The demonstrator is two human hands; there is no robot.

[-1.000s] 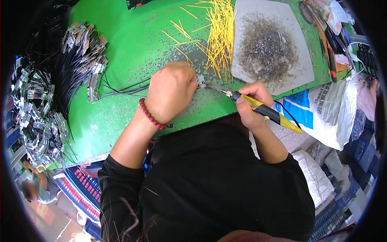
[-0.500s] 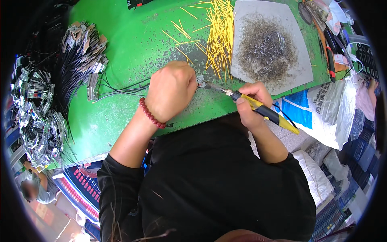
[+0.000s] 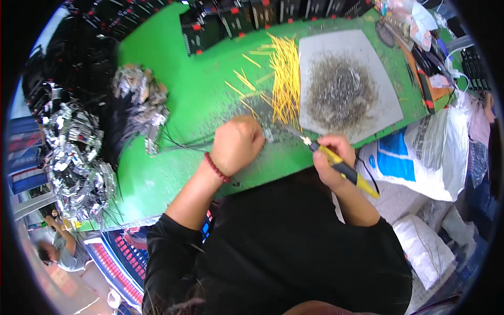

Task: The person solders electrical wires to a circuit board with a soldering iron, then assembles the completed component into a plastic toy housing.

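Observation:
My left hand [image 3: 237, 145], with a red bead bracelet on the wrist, is closed over a small metal part [image 3: 269, 135] and thin black wires [image 3: 184, 144] on the green table [image 3: 173, 173]. My right hand [image 3: 332, 157] grips a soldering iron [image 3: 338, 164] with a yellow and black handle. Its metal tip points left and sits just right of the small part. A bundle of yellow sleeves [image 3: 286, 79] lies just beyond both hands.
A grey mat [image 3: 378, 63] carrying a heap of fine metal scraps lies at the right rear. Piles of black-wired metal parts [image 3: 139, 100] and shiny pieces [image 3: 79, 157] sit left. White sacks [image 3: 420, 163] stand right of the table. Black boxes [image 3: 236, 18] line the far edge.
Both hands have stayed at the same spot on the table. The iron's tip has shifted very slightly near the small part.

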